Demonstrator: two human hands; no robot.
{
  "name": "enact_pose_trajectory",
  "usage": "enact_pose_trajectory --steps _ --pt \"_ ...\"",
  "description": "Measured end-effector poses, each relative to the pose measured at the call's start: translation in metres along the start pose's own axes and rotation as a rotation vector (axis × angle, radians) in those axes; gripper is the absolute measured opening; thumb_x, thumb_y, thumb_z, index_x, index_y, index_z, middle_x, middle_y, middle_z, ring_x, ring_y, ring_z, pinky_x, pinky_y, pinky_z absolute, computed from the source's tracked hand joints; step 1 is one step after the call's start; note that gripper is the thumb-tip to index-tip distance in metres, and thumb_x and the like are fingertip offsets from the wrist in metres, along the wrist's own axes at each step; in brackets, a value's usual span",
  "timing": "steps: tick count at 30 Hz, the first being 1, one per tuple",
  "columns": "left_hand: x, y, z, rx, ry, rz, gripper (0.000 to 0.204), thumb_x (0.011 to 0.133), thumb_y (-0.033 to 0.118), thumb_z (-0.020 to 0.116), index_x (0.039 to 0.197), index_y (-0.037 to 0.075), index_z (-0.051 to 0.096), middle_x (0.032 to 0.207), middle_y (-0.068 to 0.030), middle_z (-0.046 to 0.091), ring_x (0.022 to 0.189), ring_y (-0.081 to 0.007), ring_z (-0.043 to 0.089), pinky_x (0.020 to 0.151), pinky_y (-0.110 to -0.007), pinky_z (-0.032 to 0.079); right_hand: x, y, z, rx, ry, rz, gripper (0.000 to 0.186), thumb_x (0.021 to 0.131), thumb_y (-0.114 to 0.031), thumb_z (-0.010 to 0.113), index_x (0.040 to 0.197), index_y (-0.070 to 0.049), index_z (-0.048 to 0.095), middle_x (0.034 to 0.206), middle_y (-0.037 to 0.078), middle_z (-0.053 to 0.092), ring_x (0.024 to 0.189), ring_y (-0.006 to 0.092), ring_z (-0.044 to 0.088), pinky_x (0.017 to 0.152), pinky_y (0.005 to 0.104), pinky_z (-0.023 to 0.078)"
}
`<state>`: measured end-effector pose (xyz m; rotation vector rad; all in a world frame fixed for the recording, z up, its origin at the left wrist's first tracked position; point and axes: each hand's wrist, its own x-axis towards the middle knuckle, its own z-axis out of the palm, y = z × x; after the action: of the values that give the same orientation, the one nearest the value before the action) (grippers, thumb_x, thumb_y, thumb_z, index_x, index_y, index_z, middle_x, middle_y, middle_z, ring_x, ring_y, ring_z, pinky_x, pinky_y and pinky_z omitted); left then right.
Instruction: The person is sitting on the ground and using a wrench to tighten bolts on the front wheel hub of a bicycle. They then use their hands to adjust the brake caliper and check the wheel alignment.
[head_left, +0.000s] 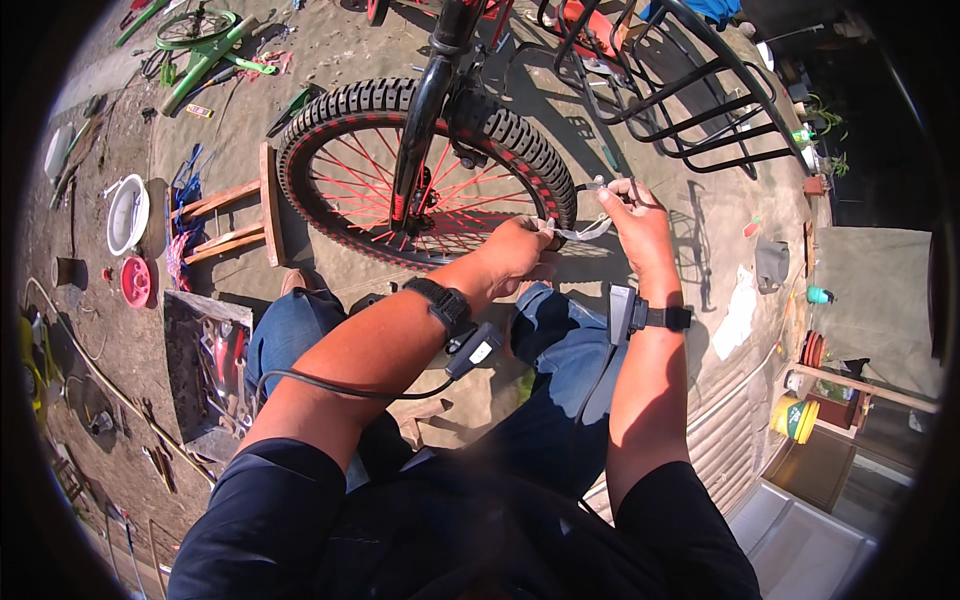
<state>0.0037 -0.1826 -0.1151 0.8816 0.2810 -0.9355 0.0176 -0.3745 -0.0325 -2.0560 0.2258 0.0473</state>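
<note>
In front of me a bicycle wheel (pixel 440 185) with red spokes and a black knobbly tyre (pixel 350 98) stands in a black fork (pixel 425 115). My left hand (pixel 518 252) is closed beside the tyre's right lower edge, pinching one end of a thin whitish strip (pixel 588 231). The strip runs across to my right hand (pixel 640 222), whose thumb and fingers pinch its other end. A small silver-and-black piece (pixel 597 183) shows at the right fingertips; its exact kind is unclear.
A black tubular rack (pixel 700 75) rises at the upper right. To the left lie a wooden frame (pixel 268 205), a toolbox (pixel 180 350) full of tools, a white basin (pixel 128 215) and a red bowl (pixel 137 282). A yellow bucket (pixel 793 419) stands on the right.
</note>
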Motion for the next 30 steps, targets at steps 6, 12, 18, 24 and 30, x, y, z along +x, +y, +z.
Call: enact_pose_trajectory --steps 6,12,18,24,30 --pt "0.000 0.005 0.003 0.026 0.033 -0.015 0.022 0.104 0.017 0.052 0.110 -0.003 0.057 0.092 -0.0136 0.067 0.073 -0.0205 0.066 0.056 -0.034 0.057 -0.008 -0.002 0.012 0.362 0.097 0.106 0.017 0.093 -0.007 0.071 0.105 -0.006 0.059 0.090 -0.001 0.061 0.083 0.0055 0.055 0.071 0.0200 0.041" --pt "0.007 -0.001 0.000 0.014 0.129 0.026 0.019 0.100 0.011 0.054 0.104 -0.007 0.060 0.085 -0.0158 0.068 0.063 -0.0212 0.066 0.051 -0.033 0.056 -0.017 -0.014 0.033 0.646 0.043 0.324 0.011 0.097 -0.011 0.063 0.103 -0.005 0.056 0.095 0.005 0.064 0.080 0.0114 0.061 0.071 0.0261 0.049" --pt "0.006 0.001 -0.001 0.135 0.096 0.015 0.017 0.099 0.008 0.055 0.101 -0.006 0.065 0.088 -0.0132 0.069 0.069 -0.0173 0.068 0.064 -0.028 0.061 -0.014 0.018 0.019 0.711 -0.144 0.342 0.011 0.101 -0.019 0.057 0.102 -0.008 0.059 0.094 0.004 0.063 0.084 0.0132 0.062 0.075 0.0279 0.050" --pt "-0.004 0.002 0.005 0.112 0.062 0.025 0.020 0.100 0.012 0.058 0.106 -0.007 0.061 0.094 -0.0152 0.070 0.077 -0.0219 0.070 0.068 -0.031 0.061 -0.012 -0.002 0.032 0.617 -0.116 0.329 0.022 0.105 -0.028 0.054 0.101 -0.006 0.055 0.087 0.005 0.056 0.083 0.0166 0.060 0.080 0.0338 0.051" --pt "-0.006 0.016 0.006 0.284 0.187 0.087 0.037 0.096 0.031 0.068 0.102 -0.005 0.062 0.089 -0.0130 0.069 0.075 -0.0185 0.067 0.064 -0.031 0.055 0.004 0.012 0.023 0.607 -0.078 0.351 0.028 0.105 -0.034 0.054 0.101 -0.007 0.054 0.082 0.002 0.052 0.076 0.0145 0.059 0.072 0.0307 0.051"
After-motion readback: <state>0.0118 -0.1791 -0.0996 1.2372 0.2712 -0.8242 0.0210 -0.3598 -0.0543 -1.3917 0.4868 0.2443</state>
